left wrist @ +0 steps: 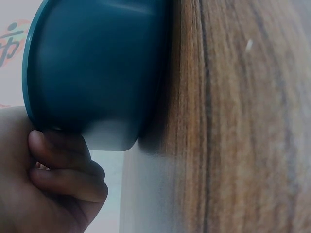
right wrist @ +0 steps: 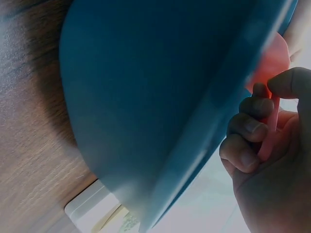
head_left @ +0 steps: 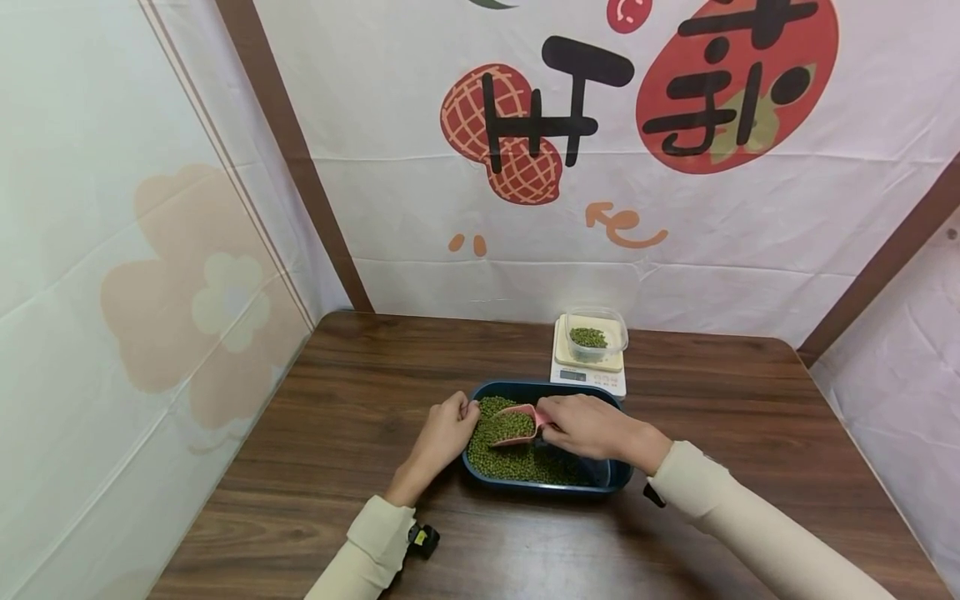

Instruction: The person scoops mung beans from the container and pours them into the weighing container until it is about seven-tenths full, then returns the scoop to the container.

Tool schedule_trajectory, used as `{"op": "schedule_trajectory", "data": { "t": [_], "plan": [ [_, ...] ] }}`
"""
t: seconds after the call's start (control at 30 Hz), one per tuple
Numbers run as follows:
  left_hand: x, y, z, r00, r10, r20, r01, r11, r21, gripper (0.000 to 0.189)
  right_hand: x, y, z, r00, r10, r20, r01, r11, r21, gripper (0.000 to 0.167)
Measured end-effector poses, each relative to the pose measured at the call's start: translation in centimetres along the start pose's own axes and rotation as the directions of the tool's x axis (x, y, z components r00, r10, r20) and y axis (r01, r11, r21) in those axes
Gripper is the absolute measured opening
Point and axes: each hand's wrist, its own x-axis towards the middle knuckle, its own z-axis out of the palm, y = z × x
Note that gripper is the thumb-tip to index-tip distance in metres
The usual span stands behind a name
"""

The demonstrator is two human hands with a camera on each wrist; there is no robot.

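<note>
A dark blue oblong tub [head_left: 540, 488] stands on the table, with green mung beans [head_left: 517, 467] heaped toward its left side. My right hand [head_left: 588, 427] grips the handle of a pink scoop [head_left: 537, 417], whose bowl holds beans and lies low among those in the tub. In the right wrist view the fingers curl around the pink handle [right wrist: 270, 133], beyond the tub's wall [right wrist: 131, 87]. My left hand [head_left: 447, 429] pinches the tub's left rim; the left wrist view shows its thumb and curled fingers [left wrist: 68, 165] at the rim.
Behind the tub sits a white kitchen scale [head_left: 600, 379] with a small display. On it rests a clear plastic container [head_left: 617, 332] with some mung beans inside. The brown wooden table [head_left: 360, 375] ends at a printed fabric wall [head_left: 405, 192].
</note>
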Motion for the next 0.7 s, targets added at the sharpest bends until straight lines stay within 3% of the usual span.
{"op": "schedule_trajectory", "data": {
  "t": [0.7],
  "plan": [
    [-0.04,0.07,-0.04,1.0,-0.006,0.013,0.006,1.0,-0.007,0.034,-0.83,0.82,-0.64,0.995,0.01,-0.099,-0.008,1.0,0.017,0.013]
  ]
}}
